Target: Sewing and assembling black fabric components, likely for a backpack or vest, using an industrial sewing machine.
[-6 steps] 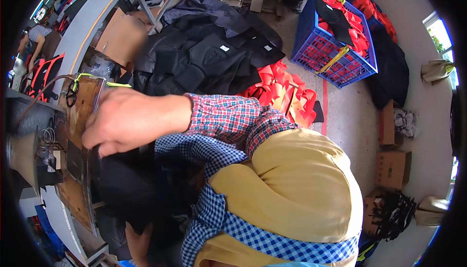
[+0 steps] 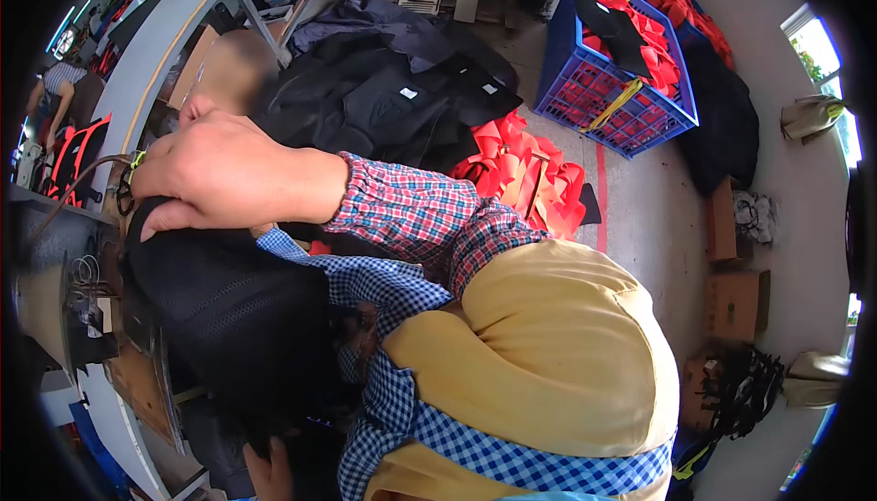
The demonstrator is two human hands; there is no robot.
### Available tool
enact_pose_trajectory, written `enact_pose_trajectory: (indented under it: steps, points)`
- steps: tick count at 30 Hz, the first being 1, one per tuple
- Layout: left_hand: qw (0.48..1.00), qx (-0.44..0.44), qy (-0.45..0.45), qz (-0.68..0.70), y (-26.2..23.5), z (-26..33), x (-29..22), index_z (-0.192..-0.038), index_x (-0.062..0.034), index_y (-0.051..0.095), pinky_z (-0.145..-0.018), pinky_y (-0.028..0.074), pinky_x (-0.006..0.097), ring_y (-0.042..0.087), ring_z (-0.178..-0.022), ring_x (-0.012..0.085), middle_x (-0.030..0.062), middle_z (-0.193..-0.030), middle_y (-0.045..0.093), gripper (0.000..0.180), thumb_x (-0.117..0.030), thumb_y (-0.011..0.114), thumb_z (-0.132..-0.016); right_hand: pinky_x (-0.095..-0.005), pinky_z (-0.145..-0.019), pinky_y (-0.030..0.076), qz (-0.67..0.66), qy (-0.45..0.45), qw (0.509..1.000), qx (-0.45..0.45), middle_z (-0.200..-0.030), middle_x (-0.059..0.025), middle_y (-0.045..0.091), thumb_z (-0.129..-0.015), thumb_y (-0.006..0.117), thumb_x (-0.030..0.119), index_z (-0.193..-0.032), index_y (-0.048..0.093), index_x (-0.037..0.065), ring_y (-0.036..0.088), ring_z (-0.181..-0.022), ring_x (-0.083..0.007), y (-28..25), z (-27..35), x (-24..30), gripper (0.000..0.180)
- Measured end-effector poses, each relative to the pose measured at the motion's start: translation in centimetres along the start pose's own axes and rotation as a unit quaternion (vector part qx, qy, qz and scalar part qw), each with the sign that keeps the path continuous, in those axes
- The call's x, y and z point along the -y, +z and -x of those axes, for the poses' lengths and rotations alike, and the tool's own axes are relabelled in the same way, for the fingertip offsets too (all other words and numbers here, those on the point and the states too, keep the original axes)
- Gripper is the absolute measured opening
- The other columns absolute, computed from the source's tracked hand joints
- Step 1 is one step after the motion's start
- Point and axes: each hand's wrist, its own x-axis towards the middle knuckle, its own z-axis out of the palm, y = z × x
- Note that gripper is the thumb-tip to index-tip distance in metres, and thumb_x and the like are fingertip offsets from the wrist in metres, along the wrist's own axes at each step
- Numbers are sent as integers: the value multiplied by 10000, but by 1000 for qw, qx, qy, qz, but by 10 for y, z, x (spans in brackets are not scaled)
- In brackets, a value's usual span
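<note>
My right hand [image 2: 206,168], reaching in from the right in a red-and-blue plaid sleeve, pinches the upper edge of a black mesh fabric piece [image 2: 228,309], thumb below and fingers above. The fabric hangs down from it in front of my blue checked apron. At the lower edge my left hand [image 2: 267,474] grips the bottom part of the same fabric, with most of its fingers hidden by the cloth. Close beside the fabric is a worn wooden board [image 2: 142,382] at the edge of the work table.
A heap of black fabric pieces [image 2: 365,108] lies beyond my right arm, with red straps [image 2: 530,172] beside it. Further right stands a blue crate [image 2: 612,108] full of red straps. Cardboard boxes [image 2: 738,305] line the right wall. A person [image 2: 62,90] works at the far left.
My right hand has risen a little and moved left, lifting the black fabric's upper edge, which now spreads higher across the wooden board. The left hand has barely moved.
</note>
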Motion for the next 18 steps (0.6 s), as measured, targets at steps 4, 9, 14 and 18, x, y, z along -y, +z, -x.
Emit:
enact_pose_trajectory:
  steps: [4, 9, 14, 18]
  points:
    - [990, 131, 48, -14, -5, -7, -49, -1008, 34, 631, -705, 458, 389, 591, -785, 280, 189, -877, 660, 356, -311, 548, -993, -417, -868, 381, 92, 86, 989, 73, -942, -61, 665, -780, 728, 309, -1011, 675, 95, 612, -920, -254, -12, 7, 1, 320]
    - [979, 199, 40, 17, 2, -31, -106, -1037, 36, 561, -757, 479, 266, 634, -739, 160, 92, -789, 692, 346, -286, 432, -1030, -592, -1110, 242, -181, -80, 958, 205, -1252, -152, 565, -790, 723, 474, -1242, 552, 34, 489, -1237, -350, -13, 30, 20, 653]
    - [958, 246, 77, 124, -3, -62, -143, -1073, 77, 580, -765, 520, 302, 669, -781, 187, 121, -833, 690, 283, -184, 542, -968, -586, -1083, 276, -240, -98, 891, 374, -1085, -162, 641, -690, 780, 576, -1147, 604, 29, 541, -1163, -353, -18, 32, 12, 734]
    - [939, 303, 163, -10, 14, -102, -140, -1275, 42, 509, -853, 484, 303, 649, -941, 193, 124, -1018, 673, 431, -157, 612, -907, -440, -864, 398, -63, -24, 888, 456, -838, -82, 662, -645, 824, 406, -895, 633, 30, 631, -891, -309, -47, 13, -6, 491]
